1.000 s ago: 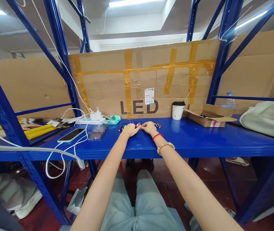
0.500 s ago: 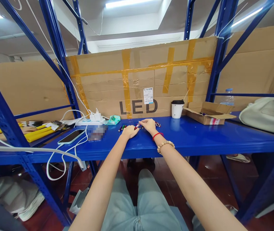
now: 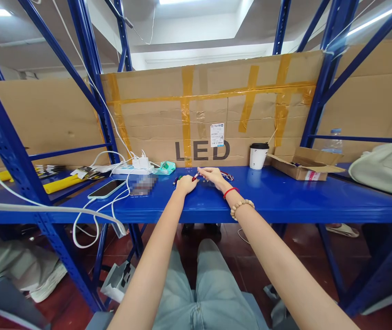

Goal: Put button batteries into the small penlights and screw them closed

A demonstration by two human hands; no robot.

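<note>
Both my arms reach forward onto a blue metal shelf [image 3: 285, 197]. My left hand [image 3: 185, 184] rests on the shelf, fingers curled around a small red pen-like object [image 3: 195, 176]. My right hand [image 3: 210, 175] lies just to its right, fingertips pinching the same small object or one beside it; which, I cannot tell. Several other small coloured pieces [image 3: 177, 180] lie by my left hand, and a red-trimmed item [image 3: 228, 174] sits behind my right hand. My right wrist wears a red string and a bead bracelet [image 3: 242, 206].
A taped cardboard sheet marked LED [image 3: 212, 114] backs the shelf. A paper cup [image 3: 257, 156] and an open cardboard box [image 3: 304, 163] stand to the right, then a white bag [image 3: 384, 169]. Left: a phone [image 3: 106, 188], a power strip [image 3: 134, 168] with white cables, yellow items [image 3: 58, 183].
My hands stay together on the shelf; the right hand has stretched slightly further forward and its fingers have shifted on the small red object. The camera view has drifted a little.
</note>
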